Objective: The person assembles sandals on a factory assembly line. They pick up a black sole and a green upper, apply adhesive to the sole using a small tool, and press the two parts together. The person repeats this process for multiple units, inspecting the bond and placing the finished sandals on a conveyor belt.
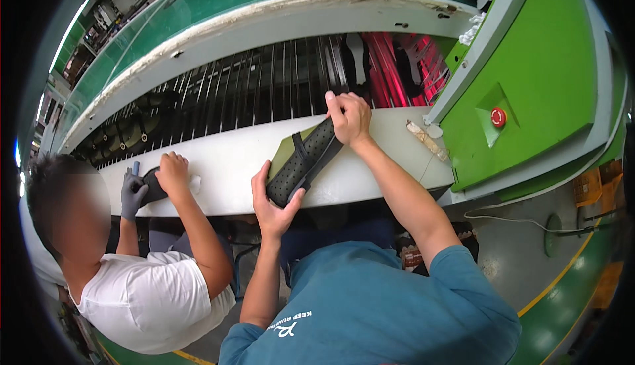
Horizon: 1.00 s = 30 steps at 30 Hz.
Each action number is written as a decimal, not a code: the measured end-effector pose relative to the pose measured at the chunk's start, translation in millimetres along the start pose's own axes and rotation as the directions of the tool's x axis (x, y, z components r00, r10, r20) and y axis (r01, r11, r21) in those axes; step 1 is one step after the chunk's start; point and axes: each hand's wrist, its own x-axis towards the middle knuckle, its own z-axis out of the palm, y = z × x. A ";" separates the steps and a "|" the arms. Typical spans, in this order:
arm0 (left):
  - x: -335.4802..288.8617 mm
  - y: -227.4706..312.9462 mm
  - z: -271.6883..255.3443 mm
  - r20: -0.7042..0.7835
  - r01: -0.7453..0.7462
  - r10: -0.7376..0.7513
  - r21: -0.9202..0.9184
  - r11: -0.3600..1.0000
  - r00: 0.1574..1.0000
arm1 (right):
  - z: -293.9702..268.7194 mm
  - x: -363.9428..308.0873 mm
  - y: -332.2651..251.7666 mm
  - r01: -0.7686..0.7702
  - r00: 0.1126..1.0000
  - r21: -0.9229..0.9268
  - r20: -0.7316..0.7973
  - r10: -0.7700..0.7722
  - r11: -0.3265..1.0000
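Observation:
A black perforated shoe upper (pixel 301 166) with a strap lies tilted across my two hands above the white ledge, an olive-green surface showing along its left side. My left hand (pixel 272 209) grips its lower end, thumb on one side and fingers on the other. Closed at the upper end, my right hand (pixel 350 119) holds the shoe there between thumb and fingers. Beyond my right hand, a dark sole with a grey middle (pixel 356 60) rests on the rollers, and another sole (pixel 407 67) lies under red light.
A co-worker in a white shirt (pixel 149 299) sits at my left, holding a dark piece (pixel 154 186) with one gloved hand. A roller conveyor (pixel 245 84) runs behind the white ledge (pixel 225 183), carrying strapped shoes (pixel 122 133). At right stands a green machine housing (pixel 529 93) with a red button (pixel 498 117).

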 end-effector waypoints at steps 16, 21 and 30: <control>25.5 92.8 -44.9 -0.529 -0.344 0.048 -0.476 0.809 0.847 | -115.7 199.6 -159.0 0.602 0.789 -0.002 -0.151 -0.596 0.798; 126.8 134.8 -86.7 -0.794 -0.661 0.282 -0.191 0.726 0.538 | -133.2 295.1 -55.7 0.271 0.923 -0.698 -0.006 -0.385 0.662; 386.0 147.0 -170.8 -0.355 -0.205 0.834 0.859 0.469 0.422 | -128.6 322.4 -21.9 0.024 0.925 -0.757 0.265 0.273 0.653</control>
